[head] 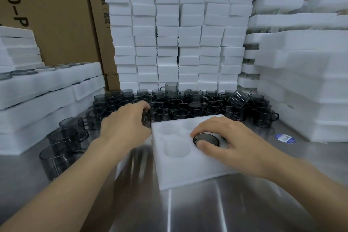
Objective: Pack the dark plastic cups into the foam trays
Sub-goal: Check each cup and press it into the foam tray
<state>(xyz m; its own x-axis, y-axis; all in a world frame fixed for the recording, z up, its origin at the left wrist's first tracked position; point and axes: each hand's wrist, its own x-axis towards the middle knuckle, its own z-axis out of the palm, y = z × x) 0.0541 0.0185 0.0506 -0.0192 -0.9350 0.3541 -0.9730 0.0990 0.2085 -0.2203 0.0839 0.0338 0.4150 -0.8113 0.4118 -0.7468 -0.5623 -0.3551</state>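
Hands: right holds seated cup; left grips loose cup, tray edge.

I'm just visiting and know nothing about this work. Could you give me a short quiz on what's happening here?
1. True or false: every pocket showing in the foam tray is already filled.
2. Which hand holds the seated cup in the tray? A) left B) right C) neither
3. Fill in: the left hand grips a dark, blurred ___ by the tray's left edge.
Key: 1 false, three pockets show empty; 2 B, the right hand; 3 cup.
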